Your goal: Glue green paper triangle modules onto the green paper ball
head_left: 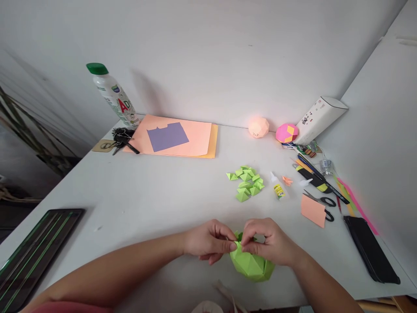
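Note:
A light-green faceted paper ball [251, 266], with an opening at its top, is held near the front of the table. My left hand [211, 241] pinches the left side of its upper rim between thumb and fingers. From the right, my right hand [269, 241] is closed on the same rim, fingertips close to the left thumb. Whether a separate small piece sits between the fingertips is hidden. Beyond the hands lies a loose pile of folded green paper pieces [246, 181]. A small glue bottle [278, 186] lies beside the pile.
Right: scissors [327, 201] under an orange paper piece [312, 210], pens [321, 176], a black phone-like case [371, 250]. Back: a peach paper ball [259, 127], a pink-yellow ball [287, 132], a white box [321, 119], paper sheets [195, 134], keys [122, 139], a bottle [114, 95]. Left: a dark tablet [39, 256].

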`<state>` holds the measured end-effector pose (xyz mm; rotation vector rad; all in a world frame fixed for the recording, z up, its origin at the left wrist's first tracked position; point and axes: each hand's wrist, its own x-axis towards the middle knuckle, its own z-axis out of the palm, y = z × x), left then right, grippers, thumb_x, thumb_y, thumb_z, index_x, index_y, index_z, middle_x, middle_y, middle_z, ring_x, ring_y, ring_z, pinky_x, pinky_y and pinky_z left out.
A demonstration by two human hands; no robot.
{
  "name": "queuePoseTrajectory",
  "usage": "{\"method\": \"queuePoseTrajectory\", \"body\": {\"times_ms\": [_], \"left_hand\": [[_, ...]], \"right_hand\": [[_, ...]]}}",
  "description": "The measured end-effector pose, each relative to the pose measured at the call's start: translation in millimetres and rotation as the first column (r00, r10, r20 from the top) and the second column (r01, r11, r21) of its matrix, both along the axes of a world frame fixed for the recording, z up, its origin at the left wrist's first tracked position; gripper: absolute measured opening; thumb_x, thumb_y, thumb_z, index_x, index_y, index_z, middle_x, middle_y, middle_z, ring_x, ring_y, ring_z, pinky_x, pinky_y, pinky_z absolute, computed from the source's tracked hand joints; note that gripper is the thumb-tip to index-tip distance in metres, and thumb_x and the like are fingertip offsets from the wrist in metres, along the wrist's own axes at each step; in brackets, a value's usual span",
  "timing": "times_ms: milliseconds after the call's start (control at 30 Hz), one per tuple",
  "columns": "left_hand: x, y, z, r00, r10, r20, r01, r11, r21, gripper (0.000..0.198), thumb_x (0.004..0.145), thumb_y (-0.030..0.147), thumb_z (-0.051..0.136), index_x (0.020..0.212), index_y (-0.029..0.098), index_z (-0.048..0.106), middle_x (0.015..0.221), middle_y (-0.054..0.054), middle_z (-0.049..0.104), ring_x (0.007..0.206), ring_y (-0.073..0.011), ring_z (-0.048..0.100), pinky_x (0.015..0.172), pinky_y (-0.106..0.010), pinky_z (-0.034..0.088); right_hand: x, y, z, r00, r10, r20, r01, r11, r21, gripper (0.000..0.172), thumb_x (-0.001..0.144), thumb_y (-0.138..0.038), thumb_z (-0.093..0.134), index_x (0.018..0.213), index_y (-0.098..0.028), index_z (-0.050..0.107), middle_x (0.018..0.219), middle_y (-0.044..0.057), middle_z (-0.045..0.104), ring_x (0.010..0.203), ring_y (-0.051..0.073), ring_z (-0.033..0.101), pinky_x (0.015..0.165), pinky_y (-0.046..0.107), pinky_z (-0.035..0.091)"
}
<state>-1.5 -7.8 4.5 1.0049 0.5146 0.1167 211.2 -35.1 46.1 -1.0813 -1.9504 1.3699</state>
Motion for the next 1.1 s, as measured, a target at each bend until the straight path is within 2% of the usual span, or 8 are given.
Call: {"method": "queuePoseTrajectory", "body": {"times_ms": [300, 633, 800, 967, 1100], "left_hand": [[-0.5, 0.7, -0.1, 1.0, -0.011, -0.008, 0.011, 1.0, -0.015, 0.044, 0.074, 0.051, 0.066, 0.095, 0.012, 0.069, 0.037, 0.008, 0.052, 0.023, -0.0024, 0.033, 0.027, -0.015, 0.024], [-1.0, 0.0, -1.1, 1.0, -0.007, 0.013, 0.007, 0.999, -0.038, 0.041, 0.075, 0.048, 0.067, 0.092, 0.011, 0.068, 0.037, 0.008, 0.053, 0.024, -0.0026, 0.034, 0.027, -0.015, 0.024], [0.8, -0.2, 0.1, 1.0, -0.012, 0.02, 0.013, 0.999, -0.051, 0.041, 0.075, 0.05, 0.066, 0.091, 0.012, 0.063, 0.035, 0.008, 0.052, 0.022, -0.0042, 0.034, 0.026, -0.015, 0.021], [1.1, 0.3, -1.9, 0.996, -0.047, 0.074, 0.054, 0.994, -0.091, 0.042, 0.074, 0.05, 0.066, 0.093, 0.014, 0.055, 0.04, 0.008, 0.057, 0.022, -0.0041, 0.032, 0.026, -0.016, 0.02], [1.4, -0.6, -0.7, 0.995, -0.066, 0.071, 0.069, 0.996, -0.052, 0.039, 0.072, 0.047, 0.07, 0.088, 0.015, 0.054, 0.038, 0.009, 0.055, 0.024, -0.0044, 0.035, 0.027, -0.015, 0.021]], "right_hand": [[-2.5, -1.2, -3.1, 0.998, -0.067, -0.013, 0.065, 0.986, -0.152, 0.01, 0.075, -0.024, 0.07, 0.07, -0.016, 0.068, 0.065, 0.0, 0.062, 0.058, 0.01, 0.053, 0.057, 0.022, 0.043], [-6.3, 0.6, -3.5, 0.996, -0.09, -0.028, 0.082, 0.971, -0.225, 0.007, 0.072, -0.02, 0.069, 0.068, -0.015, 0.066, 0.063, 0.0, 0.062, 0.056, 0.01, 0.051, 0.055, 0.022, 0.042], [-8.2, 0.1, -2.6, 0.994, -0.1, -0.033, 0.088, 0.963, -0.256, 0.006, 0.07, -0.019, 0.067, 0.067, -0.015, 0.064, 0.063, -0.001, 0.06, 0.057, 0.01, 0.05, 0.055, 0.022, 0.042], [-12.6, -3.6, -3.9, 0.987, -0.154, -0.038, 0.133, 0.935, -0.329, 0.006, 0.067, -0.016, 0.067, 0.066, -0.015, 0.062, 0.061, -0.002, 0.058, 0.055, 0.009, 0.05, 0.053, 0.021, 0.042], [-14.2, -7.3, -8.3, 0.983, -0.181, -0.039, 0.152, 0.907, -0.393, 0.009, 0.07, -0.021, 0.069, 0.07, -0.016, 0.062, 0.063, -0.001, 0.06, 0.055, 0.009, 0.05, 0.052, 0.02, 0.042]]}}
